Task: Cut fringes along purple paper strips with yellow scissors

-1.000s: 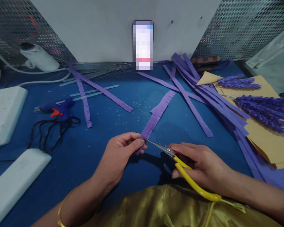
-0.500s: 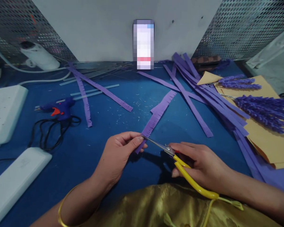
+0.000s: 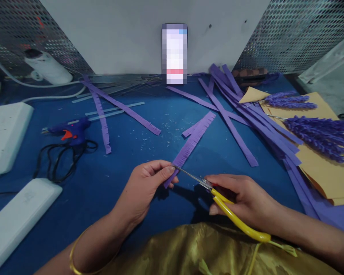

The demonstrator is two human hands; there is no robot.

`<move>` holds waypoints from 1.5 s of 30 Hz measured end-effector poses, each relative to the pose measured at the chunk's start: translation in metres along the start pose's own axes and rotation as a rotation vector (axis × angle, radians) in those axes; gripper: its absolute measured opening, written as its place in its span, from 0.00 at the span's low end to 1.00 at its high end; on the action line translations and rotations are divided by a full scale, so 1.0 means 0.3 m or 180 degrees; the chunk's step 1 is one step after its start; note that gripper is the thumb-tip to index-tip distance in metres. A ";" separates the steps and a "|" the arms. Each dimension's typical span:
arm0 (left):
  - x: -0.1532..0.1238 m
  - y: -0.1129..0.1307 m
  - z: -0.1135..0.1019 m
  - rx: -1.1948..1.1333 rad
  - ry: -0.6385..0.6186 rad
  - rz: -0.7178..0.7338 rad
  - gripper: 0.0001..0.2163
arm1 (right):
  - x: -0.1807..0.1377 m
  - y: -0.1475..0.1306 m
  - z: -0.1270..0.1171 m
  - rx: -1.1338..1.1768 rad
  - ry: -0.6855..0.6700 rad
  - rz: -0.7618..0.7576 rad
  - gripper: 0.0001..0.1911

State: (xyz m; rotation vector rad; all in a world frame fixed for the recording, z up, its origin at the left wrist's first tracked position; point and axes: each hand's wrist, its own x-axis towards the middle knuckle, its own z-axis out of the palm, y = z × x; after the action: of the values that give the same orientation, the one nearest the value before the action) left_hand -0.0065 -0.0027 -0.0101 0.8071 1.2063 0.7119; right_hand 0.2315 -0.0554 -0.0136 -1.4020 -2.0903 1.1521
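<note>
My left hand (image 3: pixel 147 187) pinches the near end of a folded purple crepe paper strip (image 3: pixel 192 143) whose edge is cut into a fringe. The strip runs up and to the right from my fingers, lifted off the blue table (image 3: pixel 126 160). My right hand (image 3: pixel 246 200) is closed on yellow-handled scissors (image 3: pixel 218 198). Their blade tips meet the strip right at my left thumb. A gold bangle (image 3: pixel 74 256) sits on my left wrist.
Long purple paper strips (image 3: pixel 235 114) lie at centre and right. Finished purple flower sprigs (image 3: pixel 318 133) rest on brown paper (image 3: pixel 326 172). A blue glue gun (image 3: pixel 71 131) with black cord, white power strips (image 3: pixel 5 137) and a phone (image 3: pixel 174 53) against the back wall are also here.
The far end of the fringed strip has swung slightly to the right and straightened. Both hands stay almost where they were, the scissors still at the strip's near end.
</note>
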 end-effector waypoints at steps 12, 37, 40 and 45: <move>-0.005 0.009 0.000 0.0032 0.0125 0.0021 0.04 | 0.001 -0.007 -0.011 -0.0284 -0.0029 0.0163 0.24; -0.010 0.011 0.004 -0.0032 0.0217 -0.0032 0.05 | -0.003 -0.010 -0.006 -0.0232 0.0013 -0.0108 0.27; -0.009 0.009 0.004 -0.0032 0.0218 -0.0029 0.04 | -0.002 -0.013 -0.002 -0.0223 0.0046 -0.0033 0.26; -0.007 0.006 0.008 0.0021 0.0102 -0.0047 0.04 | -0.003 -0.012 -0.003 -0.0240 0.0029 -0.0034 0.25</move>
State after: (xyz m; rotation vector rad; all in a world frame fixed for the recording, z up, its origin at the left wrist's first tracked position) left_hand -0.0047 -0.0039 -0.0071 0.7943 1.2428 0.7114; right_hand 0.2304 -0.0562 -0.0101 -1.4252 -2.1528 1.0709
